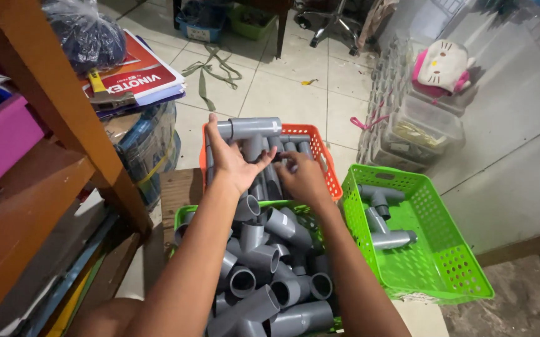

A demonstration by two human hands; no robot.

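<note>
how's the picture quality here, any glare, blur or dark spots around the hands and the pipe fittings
Head view: hands and grey pipe fittings are sharp and evenly lit; the left hand holds a tee fitting over the orange basket, right hand beside it. The floor tiles show mild glare. The bottom right corner is dark, and edges bend from the wide lens.

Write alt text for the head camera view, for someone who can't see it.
Two bare hands, left hand and right hand, handle grey pipe fittings over an orange basket. A nearer green basket is heaped with fittings; another green basket at right holds a few.
</note>
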